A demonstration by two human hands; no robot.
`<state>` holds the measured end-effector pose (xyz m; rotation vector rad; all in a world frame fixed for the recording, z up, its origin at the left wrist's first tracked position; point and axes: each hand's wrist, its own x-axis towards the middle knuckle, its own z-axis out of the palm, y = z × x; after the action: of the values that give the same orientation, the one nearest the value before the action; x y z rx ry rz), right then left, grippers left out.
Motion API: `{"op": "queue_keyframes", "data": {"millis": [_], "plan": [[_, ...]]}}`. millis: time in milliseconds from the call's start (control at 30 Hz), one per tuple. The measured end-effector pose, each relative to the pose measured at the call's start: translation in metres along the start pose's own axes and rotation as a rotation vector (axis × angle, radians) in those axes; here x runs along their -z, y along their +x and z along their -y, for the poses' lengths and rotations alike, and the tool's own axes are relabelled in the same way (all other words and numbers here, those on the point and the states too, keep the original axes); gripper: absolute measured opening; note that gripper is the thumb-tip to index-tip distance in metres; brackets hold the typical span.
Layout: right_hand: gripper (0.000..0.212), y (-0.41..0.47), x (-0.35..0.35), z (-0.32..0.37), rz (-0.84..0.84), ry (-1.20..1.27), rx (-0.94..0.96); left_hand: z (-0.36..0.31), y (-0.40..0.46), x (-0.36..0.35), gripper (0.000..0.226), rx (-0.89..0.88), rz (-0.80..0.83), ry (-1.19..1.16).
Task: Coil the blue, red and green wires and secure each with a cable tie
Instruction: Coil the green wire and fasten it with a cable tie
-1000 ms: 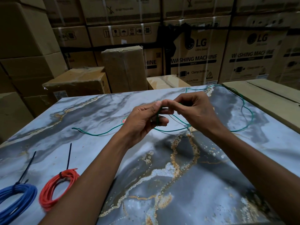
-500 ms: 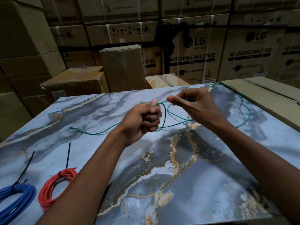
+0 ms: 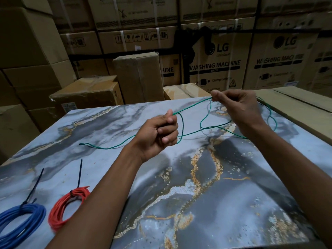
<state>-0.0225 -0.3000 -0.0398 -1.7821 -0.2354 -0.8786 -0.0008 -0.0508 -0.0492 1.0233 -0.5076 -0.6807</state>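
Observation:
A thin green wire (image 3: 192,107) stretches taut between my hands above the marble table (image 3: 179,194). My left hand (image 3: 158,133) grips it in a fist, a small loop hanging beside the knuckles. My right hand (image 3: 237,106) pinches the wire higher and farther back. The wire's loose end trails left on the table, and more of it loops behind my right wrist. At the near left lie a blue coil (image 3: 21,220) and a red coil (image 3: 68,207), each bound with a black cable tie (image 3: 80,174).
Cardboard boxes (image 3: 136,76) stand stacked behind the table, some printed with washing machine labels. A flat carton (image 3: 301,106) borders the table's right edge. The blue coil's black tie tail (image 3: 35,186) sticks out toward the far side.
My hands were close together and have pulled apart. The right hand rose up and to the right, drawing the green wire taut. The left hand closed into a fist around the wire.

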Motion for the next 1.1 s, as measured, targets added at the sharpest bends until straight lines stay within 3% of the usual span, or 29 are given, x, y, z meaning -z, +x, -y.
{"op": "queue_keyframes", "data": {"millis": [300,367,433,500,600,767,1100], "plan": [[0.024,-0.002,-0.002,-0.012,-0.196,-0.142,0.001,0.001,-0.001,0.002,0.029,0.086,0.07,0.098],[0.026,-0.007,-0.008,-0.02,-0.11,-0.332,0.018,0.002,0.0,0.004,0.031,0.093,0.067,0.063],[0.026,-0.016,-0.018,-0.028,0.096,-0.575,0.017,0.002,0.002,0.008,0.034,0.076,0.024,0.014],[0.026,-0.024,-0.031,-0.029,0.248,-0.661,0.062,0.003,0.004,0.011,0.036,0.066,-0.037,0.002],[0.04,-0.034,-0.048,-0.01,0.291,-0.609,0.2,0.005,0.006,0.013,0.039,0.056,-0.104,0.009],[0.036,-0.049,-0.066,0.012,0.307,-0.567,0.296,0.005,0.008,0.01,0.041,0.041,-0.134,0.0],[0.021,-0.033,-0.052,0.005,0.071,-0.562,0.336,0.008,0.008,-0.001,0.032,0.068,-0.003,-0.016]]}}
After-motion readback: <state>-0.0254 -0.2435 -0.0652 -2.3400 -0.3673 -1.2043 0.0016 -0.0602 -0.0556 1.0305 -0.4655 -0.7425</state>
